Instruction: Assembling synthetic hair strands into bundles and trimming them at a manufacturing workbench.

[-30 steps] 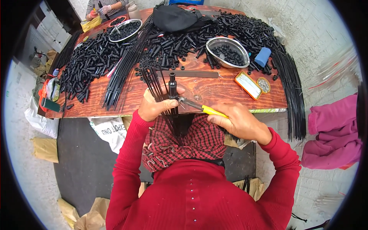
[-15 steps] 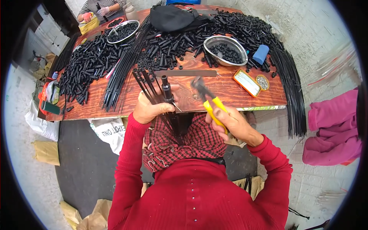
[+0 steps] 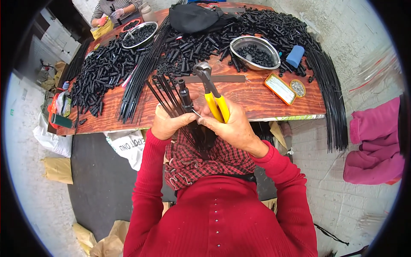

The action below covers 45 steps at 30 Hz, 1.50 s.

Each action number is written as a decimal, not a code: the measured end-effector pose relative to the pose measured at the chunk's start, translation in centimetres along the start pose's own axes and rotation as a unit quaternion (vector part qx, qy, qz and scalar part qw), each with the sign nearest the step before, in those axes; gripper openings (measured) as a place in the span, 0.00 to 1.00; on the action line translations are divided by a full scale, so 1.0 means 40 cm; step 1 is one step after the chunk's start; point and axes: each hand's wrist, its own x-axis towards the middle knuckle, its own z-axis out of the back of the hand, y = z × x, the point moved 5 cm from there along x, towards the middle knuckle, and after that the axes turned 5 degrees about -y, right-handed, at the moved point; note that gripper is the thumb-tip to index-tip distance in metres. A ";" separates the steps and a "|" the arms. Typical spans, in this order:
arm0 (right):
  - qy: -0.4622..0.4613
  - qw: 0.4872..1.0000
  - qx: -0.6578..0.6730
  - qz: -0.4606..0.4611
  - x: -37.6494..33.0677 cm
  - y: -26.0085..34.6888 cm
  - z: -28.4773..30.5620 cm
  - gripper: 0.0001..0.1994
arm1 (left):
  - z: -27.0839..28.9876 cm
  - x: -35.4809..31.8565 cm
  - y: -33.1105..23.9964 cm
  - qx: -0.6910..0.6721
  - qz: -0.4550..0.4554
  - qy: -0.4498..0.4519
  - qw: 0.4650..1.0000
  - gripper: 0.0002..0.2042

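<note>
My left hand [image 3: 168, 125] is closed round a fan of thin black rods [image 3: 160, 97] and an upright black tubular plastic piece [image 3: 184, 94]. The rods slant up past the fingers, and their lower ends hang over my lap. In my right hand [image 3: 236, 127] is a pair of pincers with yellow handles [image 3: 212, 107], its metal jaws pointing up and away from the work. My right thumb and fingertips meet a thin metal wire [image 3: 196, 113] beside the tubular piece, close to my left thumb. The exact grip on the wire is partly hidden.
On the wooden table [image 3: 257, 100] lie heaps of black plastic parts [image 3: 96, 79] and bundles of black rods [image 3: 139, 81]. A metal bowl [image 3: 252, 65], an orange-rimmed tin [image 3: 280, 89] and a blue block [image 3: 295, 56] stand right. Another person [image 3: 115, 10] sits at the far left.
My right hand has moved left to my left hand, and its fingertips now touch the wire. The pincers have swung more upright. My left hand keeps its hold.
</note>
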 end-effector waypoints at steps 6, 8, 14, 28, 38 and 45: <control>-0.002 0.995 0.073 -0.073 0.007 0.000 -0.005 0.11 | -0.011 0.010 0.000 0.009 0.006 -0.005 1.000 0.24; -0.004 0.997 0.069 -0.045 0.008 0.013 -0.009 0.11 | -0.019 0.011 -0.011 0.014 -0.004 -0.007 1.000 0.24; 0.113 0.978 0.118 -0.128 -0.018 -0.013 0.011 0.10 | 0.005 -0.002 0.007 -0.009 0.011 0.000 1.000 0.25; 0.308 0.942 -0.049 -0.124 -0.050 -0.008 0.092 0.07 | 0.000 -0.014 -0.016 -0.001 -0.002 0.047 0.999 0.22; 0.258 0.917 -0.296 0.073 -0.021 0.043 0.111 0.08 | 0.005 -0.015 -0.017 0.049 -0.002 0.024 0.999 0.21; 0.182 0.973 -0.131 0.053 -0.084 -0.079 0.057 0.07 | 0.009 -0.027 0.017 -0.085 0.012 0.013 0.996 0.19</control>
